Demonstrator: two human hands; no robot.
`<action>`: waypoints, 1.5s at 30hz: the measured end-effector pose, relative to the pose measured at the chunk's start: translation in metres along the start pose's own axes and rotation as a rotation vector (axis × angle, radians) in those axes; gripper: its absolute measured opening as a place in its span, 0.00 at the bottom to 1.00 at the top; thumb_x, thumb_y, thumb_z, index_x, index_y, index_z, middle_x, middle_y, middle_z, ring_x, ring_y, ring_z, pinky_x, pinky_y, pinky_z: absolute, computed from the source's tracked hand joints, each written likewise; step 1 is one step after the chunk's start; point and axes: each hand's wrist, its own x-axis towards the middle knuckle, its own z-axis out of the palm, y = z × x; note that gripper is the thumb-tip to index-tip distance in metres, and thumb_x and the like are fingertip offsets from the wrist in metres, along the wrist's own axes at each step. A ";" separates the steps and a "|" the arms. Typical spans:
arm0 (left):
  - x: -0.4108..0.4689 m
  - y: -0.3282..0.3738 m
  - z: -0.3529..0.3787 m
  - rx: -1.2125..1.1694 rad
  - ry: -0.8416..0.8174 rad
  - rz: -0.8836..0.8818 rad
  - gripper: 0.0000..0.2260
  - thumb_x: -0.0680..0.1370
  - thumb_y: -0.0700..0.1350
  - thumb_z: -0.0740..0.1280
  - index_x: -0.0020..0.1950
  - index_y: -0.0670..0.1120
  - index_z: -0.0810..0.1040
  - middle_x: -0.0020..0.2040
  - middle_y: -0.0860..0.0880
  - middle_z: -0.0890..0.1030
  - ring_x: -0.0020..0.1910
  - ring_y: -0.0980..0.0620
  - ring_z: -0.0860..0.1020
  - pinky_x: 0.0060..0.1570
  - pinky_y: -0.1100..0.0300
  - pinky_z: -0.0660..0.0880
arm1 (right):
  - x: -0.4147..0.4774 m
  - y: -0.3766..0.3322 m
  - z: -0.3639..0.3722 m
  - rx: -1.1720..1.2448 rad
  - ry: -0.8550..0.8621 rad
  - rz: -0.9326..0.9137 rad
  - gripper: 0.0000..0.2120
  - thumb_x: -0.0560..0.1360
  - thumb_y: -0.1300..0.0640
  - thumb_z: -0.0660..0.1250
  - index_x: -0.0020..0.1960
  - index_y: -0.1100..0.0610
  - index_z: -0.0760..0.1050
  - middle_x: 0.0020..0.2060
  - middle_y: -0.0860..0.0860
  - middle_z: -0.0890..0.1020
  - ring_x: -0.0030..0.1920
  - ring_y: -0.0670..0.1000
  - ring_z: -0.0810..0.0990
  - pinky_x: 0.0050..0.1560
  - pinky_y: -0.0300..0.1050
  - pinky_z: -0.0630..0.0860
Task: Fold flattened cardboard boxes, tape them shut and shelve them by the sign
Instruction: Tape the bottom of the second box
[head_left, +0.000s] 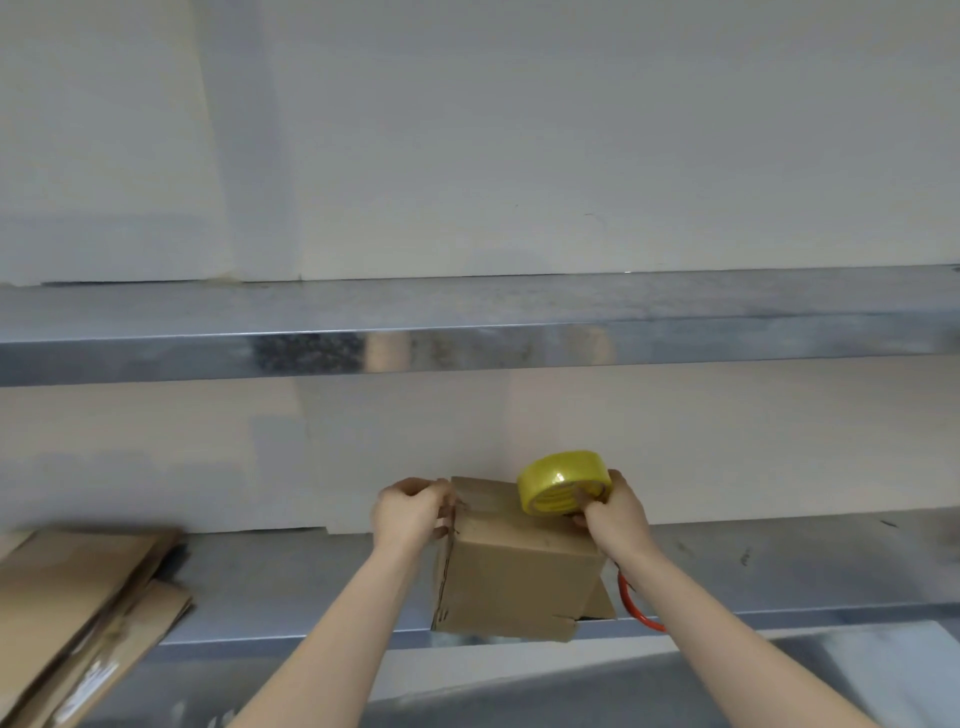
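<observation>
A small brown cardboard box (514, 577) stands folded on the metal shelf (291, 582), its lower flaps partly loose at the front edge. My left hand (410, 512) grips the box's top left edge with curled fingers. My right hand (613, 512) holds a yellow roll of tape (563, 480) over the box's top right corner. A strip of tape seems to lie across the box top between the hands, though it is hard to make out.
Several flattened cardboard boxes (78, 618) lie stacked at the left end of the shelf. An orange-red looped object (636, 605) lies behind the box on the right. An upper metal shelf (467, 338) runs across above. The white wall stands behind.
</observation>
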 end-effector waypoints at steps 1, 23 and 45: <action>0.000 -0.002 0.000 -0.052 0.022 -0.032 0.04 0.73 0.38 0.70 0.38 0.40 0.80 0.36 0.43 0.82 0.36 0.48 0.79 0.43 0.53 0.81 | 0.001 0.000 0.002 -0.031 0.006 -0.010 0.03 0.78 0.63 0.61 0.51 0.58 0.69 0.43 0.54 0.77 0.47 0.58 0.80 0.53 0.60 0.78; 0.024 -0.026 0.013 -0.005 0.060 -0.124 0.04 0.79 0.37 0.63 0.49 0.45 0.70 0.37 0.45 0.76 0.32 0.50 0.70 0.34 0.58 0.70 | 0.007 -0.001 -0.002 -0.106 -0.072 0.050 0.04 0.76 0.66 0.58 0.49 0.58 0.67 0.44 0.57 0.77 0.48 0.59 0.78 0.51 0.64 0.78; 0.021 -0.052 0.026 0.649 0.037 0.322 0.06 0.79 0.51 0.62 0.56 0.53 0.73 0.49 0.47 0.74 0.43 0.45 0.78 0.43 0.58 0.71 | 0.000 -0.003 0.003 -0.392 -0.143 -0.097 0.04 0.79 0.61 0.58 0.53 0.55 0.63 0.44 0.54 0.76 0.44 0.57 0.76 0.41 0.46 0.68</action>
